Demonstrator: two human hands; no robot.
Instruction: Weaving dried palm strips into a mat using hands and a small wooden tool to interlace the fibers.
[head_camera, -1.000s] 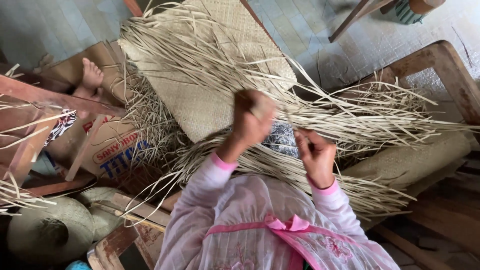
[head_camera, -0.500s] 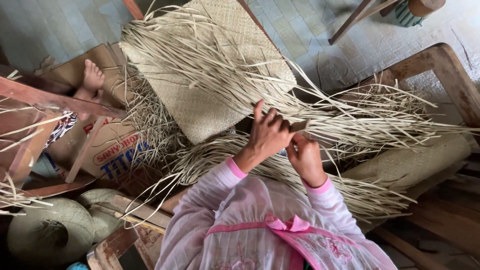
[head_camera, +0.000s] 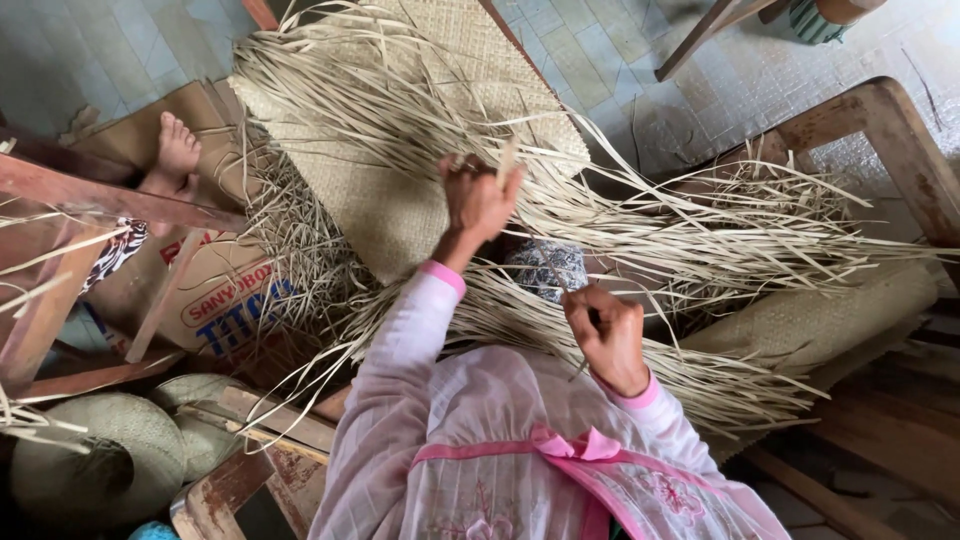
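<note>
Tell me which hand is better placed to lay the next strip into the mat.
Left, probably. The left hand is raised over the woven mat with a strip already in its grip, right at the loose strips. The right hand sits lower, near the lap, closed on a thin strand.

left hand (head_camera: 480, 200) is raised with the arm stretched forward, fingers (head_camera: 510, 185) pinched together. right hand (head_camera: 607, 335) sits lower and nearer the body, fingers curled shut.

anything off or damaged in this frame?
Nothing looks damaged. Loose straw strips fan untidily off the woven mat, as unfinished ends. Left hand pinches strips; right hand grips one strand. A bare foot rests on flattened cardboard.
</note>
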